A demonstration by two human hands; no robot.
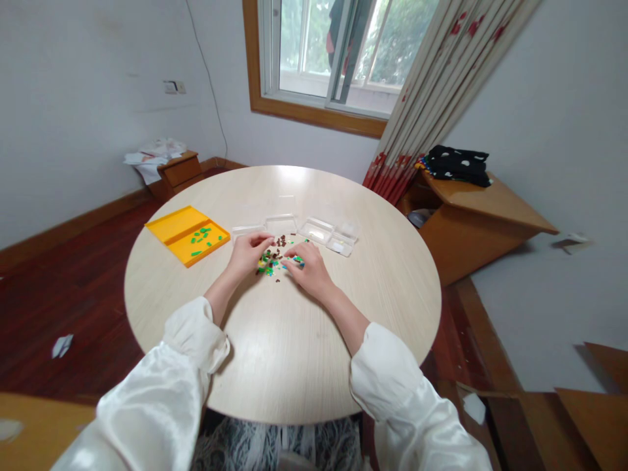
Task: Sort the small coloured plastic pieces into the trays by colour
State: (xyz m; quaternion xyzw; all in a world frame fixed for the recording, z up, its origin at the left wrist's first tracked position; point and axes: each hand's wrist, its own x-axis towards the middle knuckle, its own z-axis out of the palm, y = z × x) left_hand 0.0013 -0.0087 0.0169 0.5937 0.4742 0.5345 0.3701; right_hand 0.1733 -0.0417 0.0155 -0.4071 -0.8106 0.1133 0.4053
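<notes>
Flanking pieces (271, 263): from nine o'clock with left hand (251, 252), bent-fingered, grip impossible to tell; from three o'clock with right hand (309, 267), loosely open.

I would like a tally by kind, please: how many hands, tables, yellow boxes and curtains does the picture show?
Hands: 2 (left hand, right hand)
Round table: 1
Open yellow box: 1
Curtain: 1
Total: 5
The small pieces are too blurred to count.
</notes>
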